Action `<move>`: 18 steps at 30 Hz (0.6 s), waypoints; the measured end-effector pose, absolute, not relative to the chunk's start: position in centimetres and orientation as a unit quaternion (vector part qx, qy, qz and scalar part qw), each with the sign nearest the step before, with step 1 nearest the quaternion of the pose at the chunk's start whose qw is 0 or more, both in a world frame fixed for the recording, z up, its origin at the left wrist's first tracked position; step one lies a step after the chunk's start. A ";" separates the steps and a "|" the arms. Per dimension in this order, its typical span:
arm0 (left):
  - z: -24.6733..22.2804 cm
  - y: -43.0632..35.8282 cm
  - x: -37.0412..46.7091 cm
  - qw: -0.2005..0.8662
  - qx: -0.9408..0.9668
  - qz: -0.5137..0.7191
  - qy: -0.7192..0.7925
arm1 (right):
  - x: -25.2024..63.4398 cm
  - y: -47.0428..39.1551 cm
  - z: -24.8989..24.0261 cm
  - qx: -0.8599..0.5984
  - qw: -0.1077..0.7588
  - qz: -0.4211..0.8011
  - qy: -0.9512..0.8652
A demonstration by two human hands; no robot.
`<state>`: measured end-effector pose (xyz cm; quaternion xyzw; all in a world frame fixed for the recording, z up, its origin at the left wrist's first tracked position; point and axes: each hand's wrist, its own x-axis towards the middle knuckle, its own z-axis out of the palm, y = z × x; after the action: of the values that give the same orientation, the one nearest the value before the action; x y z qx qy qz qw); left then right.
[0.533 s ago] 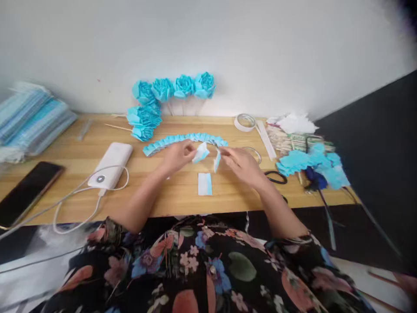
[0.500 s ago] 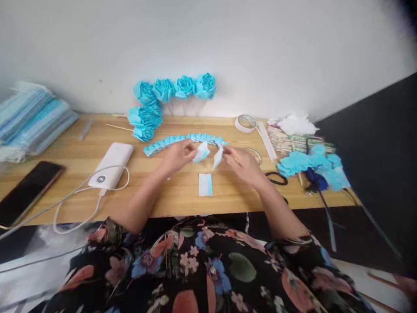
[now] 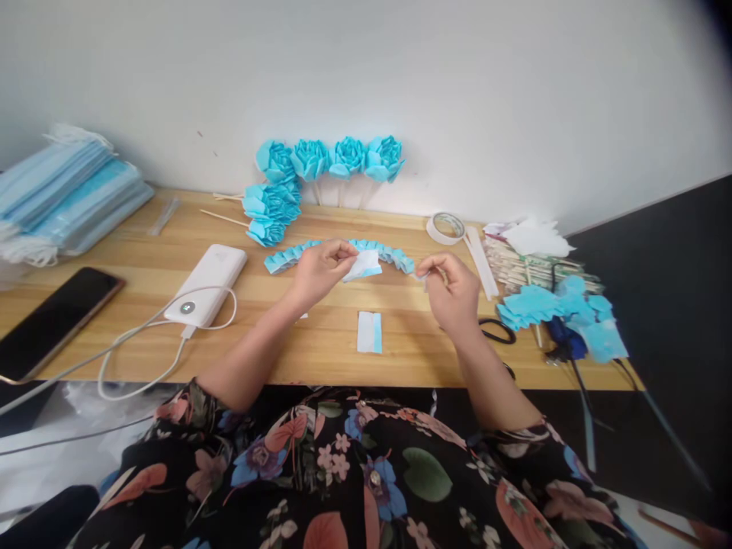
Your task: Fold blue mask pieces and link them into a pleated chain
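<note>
Between its thumb and fingers, my left hand [image 3: 324, 267] pinches a white and blue piece [image 3: 366, 264] above the middle of the table. My right hand [image 3: 453, 290] is pinched around a small whitish piece [image 3: 422, 276], mostly hidden by the fingers, near the right end of the row. Behind my hands a curved row of folded blue pieces [image 3: 394, 257] lies on the wood, partly covered by my left hand. A flat white and blue rectangle [image 3: 369, 332] lies on the table in front of and between my hands.
Blue flowers on sticks [image 3: 348, 157] lean at the wall. Left are stacked masks [image 3: 85, 194], a phone [image 3: 57, 320] and a cabled power bank [image 3: 209, 284]. Right are a tape roll [image 3: 446, 228], white strips [image 3: 482, 263], black scissor handles [image 3: 497, 331] and blue petals [image 3: 529, 305].
My hands have moved apart, the right one shifting to the right with its small piece. The piece in my left hand has turned flatter. The whole view has shifted slightly.
</note>
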<state>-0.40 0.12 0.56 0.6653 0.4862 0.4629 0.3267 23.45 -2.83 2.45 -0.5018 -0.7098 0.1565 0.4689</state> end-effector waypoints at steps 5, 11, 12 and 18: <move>0.6 0.1 -0.3 0.352 0.657 0.468 0.475 | 23.6 -3.0 2.9 -0.441 0.265 0.142 -0.846; 0.7 -0.3 -0.2 0.359 0.681 0.452 0.451 | 22.5 -2.6 1.7 -0.484 0.292 0.343 -0.750; 0.8 -0.3 -0.2 0.359 0.684 0.451 0.448 | 22.2 -2.4 1.6 -0.479 0.308 0.371 -0.733; 0.4 -0.1 -0.3 0.366 0.681 0.458 0.439 | 20.3 -0.2 1.3 -0.475 0.357 0.490 -0.638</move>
<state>-0.27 -0.13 0.42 0.6813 0.4385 0.4576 0.3661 20.32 -0.24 1.34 -0.4752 -0.6378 0.4899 0.3569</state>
